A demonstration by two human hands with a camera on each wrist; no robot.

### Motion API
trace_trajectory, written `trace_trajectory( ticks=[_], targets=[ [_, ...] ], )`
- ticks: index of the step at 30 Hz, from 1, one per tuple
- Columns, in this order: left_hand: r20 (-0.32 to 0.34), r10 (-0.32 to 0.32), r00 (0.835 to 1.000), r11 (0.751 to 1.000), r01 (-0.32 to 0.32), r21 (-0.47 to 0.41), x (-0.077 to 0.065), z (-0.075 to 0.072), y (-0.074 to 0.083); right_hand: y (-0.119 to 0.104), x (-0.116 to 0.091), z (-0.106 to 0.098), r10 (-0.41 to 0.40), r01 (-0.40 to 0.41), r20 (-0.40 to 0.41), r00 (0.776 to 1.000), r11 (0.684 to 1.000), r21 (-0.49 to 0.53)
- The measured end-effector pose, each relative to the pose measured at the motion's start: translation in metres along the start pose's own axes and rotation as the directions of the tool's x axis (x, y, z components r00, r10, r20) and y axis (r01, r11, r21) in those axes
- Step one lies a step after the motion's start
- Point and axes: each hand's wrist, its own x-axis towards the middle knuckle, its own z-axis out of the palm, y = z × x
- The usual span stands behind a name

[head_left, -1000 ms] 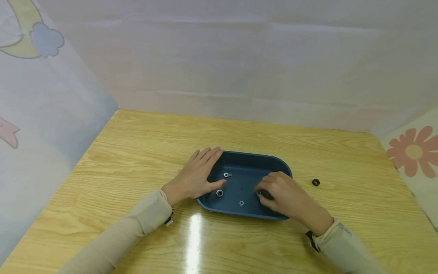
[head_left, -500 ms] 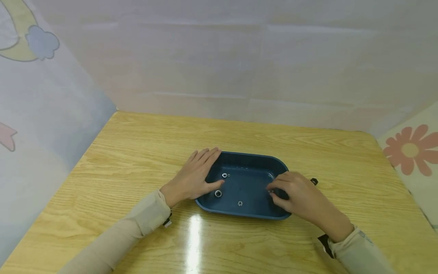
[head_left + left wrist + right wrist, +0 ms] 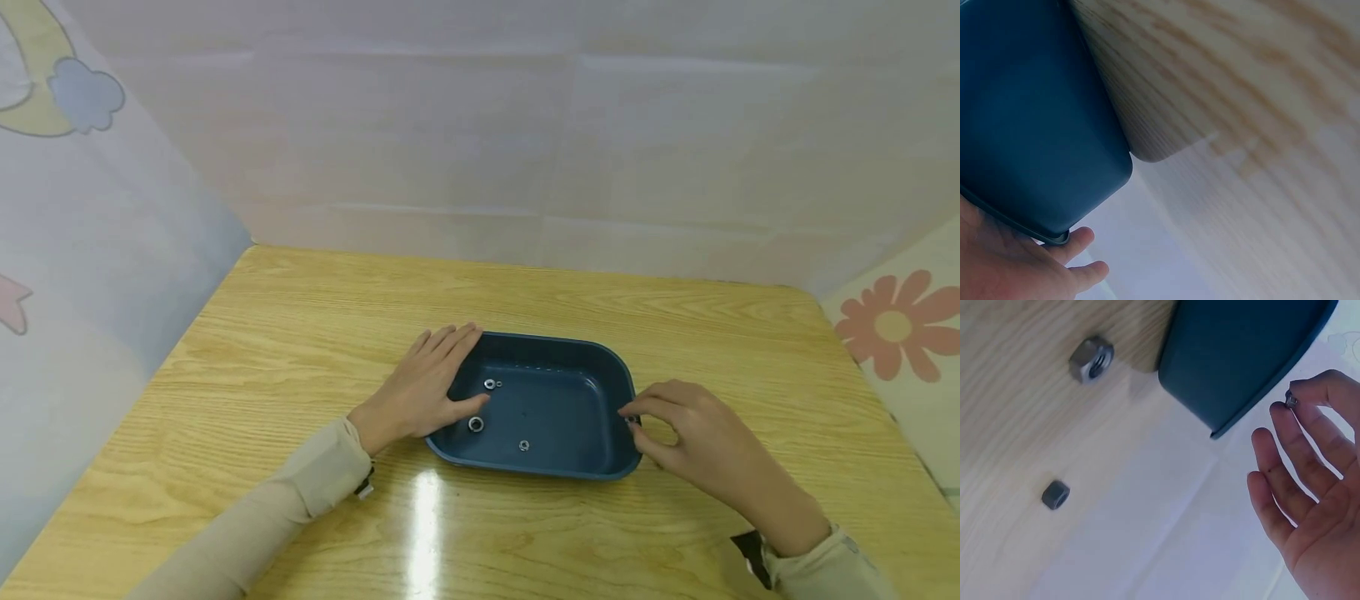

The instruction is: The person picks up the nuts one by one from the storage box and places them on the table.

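Note:
In the head view my left hand [image 3: 420, 392] rests on the left end of the dark blue tray [image 3: 558, 477], fingers straight along the rim and thumb over the inside. The left wrist view shows its fingers [image 3: 1088, 272] reaching past the rim. My right hand [image 3: 701, 437] pinches a small metal nut [image 3: 1290, 399] between thumb and index finger, at the tray's right rim. Its other fingers are spread loosely. Inside the tray lie a large silver nut [image 3: 476, 424], a medium one [image 3: 490, 384] with a tiny one [image 3: 498, 384] beside it, and a small one [image 3: 523, 446] near the front wall.
On the wooden table [image 3: 300, 333], the right wrist view shows a large hex nut [image 3: 1091, 359] and a dark nut [image 3: 1055, 494] outside the tray. My right hand hides them in the head view. Pale patterned cloth walls [image 3: 450, 142] stand behind and at both sides.
My right hand has moved right, from inside the tray to its right rim, with the nut pinched. It now covers the dark nut on the table. The left hand stays on the tray.

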Motion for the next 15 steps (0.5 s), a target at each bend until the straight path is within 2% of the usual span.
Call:
trace_trajectory(
  ticks=[10, 15],
  targets=[
    [0.004, -0.008, 1.0, 1.0, 0.008, -0.005, 0.0, -0.001, 0.002, 0.012, -0.017, -0.008, 0.008, -0.008, -0.062, 0.998, 1.0, -0.004],
    [-0.003, -0.001, 1.0, 1.0, 0.001, -0.006, 0.001, -0.001, 0.001, 0.016, -0.028, -0.011, 0.041, -0.041, -0.07, 0.997, 0.999, -0.001]
  ],
)
